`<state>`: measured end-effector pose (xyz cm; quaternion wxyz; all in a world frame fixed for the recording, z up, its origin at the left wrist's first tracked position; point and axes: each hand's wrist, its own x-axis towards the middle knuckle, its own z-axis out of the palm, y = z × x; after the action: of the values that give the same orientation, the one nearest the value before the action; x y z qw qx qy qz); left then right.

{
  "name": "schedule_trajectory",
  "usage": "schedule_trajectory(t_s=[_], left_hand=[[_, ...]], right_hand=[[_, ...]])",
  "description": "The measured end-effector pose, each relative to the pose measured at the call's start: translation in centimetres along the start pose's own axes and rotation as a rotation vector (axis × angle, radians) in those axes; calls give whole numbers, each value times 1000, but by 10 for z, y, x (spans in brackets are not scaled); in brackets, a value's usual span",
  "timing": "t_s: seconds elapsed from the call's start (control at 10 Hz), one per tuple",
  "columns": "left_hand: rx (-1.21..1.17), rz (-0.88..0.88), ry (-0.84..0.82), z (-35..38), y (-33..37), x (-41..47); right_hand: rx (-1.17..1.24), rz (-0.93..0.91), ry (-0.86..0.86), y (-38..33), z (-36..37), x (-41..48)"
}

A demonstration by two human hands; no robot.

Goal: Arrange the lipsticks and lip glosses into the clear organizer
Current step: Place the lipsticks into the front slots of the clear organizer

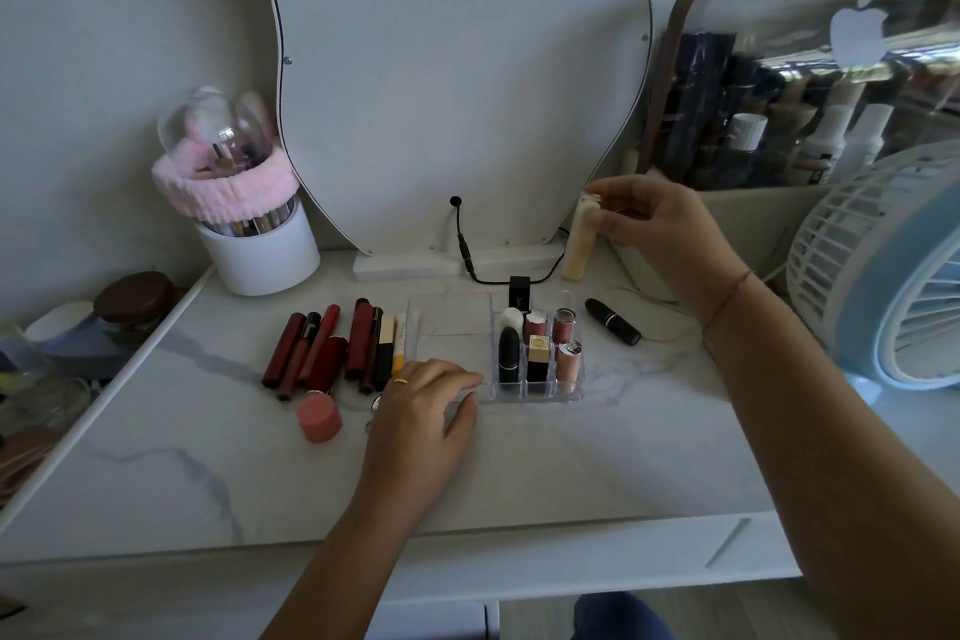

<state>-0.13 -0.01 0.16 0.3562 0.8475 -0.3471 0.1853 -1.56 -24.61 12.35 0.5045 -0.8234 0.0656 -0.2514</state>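
The clear organizer (457, 327) sits mid-table; its right-hand slots hold several upright lipsticks and glosses (539, 353), while its left compartments look bare. A row of dark red and black lip glosses (332, 348) lies on the table to its left, with a pink tube (319, 415) in front. A black lipstick (613, 321) lies to the organizer's right. My left hand (421, 411) rests on the organizer's front left edge, holding nothing. My right hand (660, 229) pinches the top of a pale cream tube (579, 250) standing behind the organizer.
A tall mirror (447, 68) stands at the back with a black cable (467, 255) at its base. A white brush holder (260, 250) with a pink band is back left. A clear cosmetics bag (805, 120) and a fan (893, 276) stand on the right.
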Motion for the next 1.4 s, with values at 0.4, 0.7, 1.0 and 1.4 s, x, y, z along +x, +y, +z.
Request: schedule_trajectory(t_s=[0.4, 0.7, 1.0, 1.4], left_hand=[[-1, -9, -5, -1, 2, 0], [9, -6, -9, -1, 2, 0], [11, -11, -4, -1, 1, 0], [15, -13, -1, 0, -1, 0]], right_hand=[[44, 0, -55, 13, 11, 1], [-195, 12, -248, 37, 34, -1], [-237, 10, -276, 42, 37, 2], [-529, 263, -108, 94, 0, 2]])
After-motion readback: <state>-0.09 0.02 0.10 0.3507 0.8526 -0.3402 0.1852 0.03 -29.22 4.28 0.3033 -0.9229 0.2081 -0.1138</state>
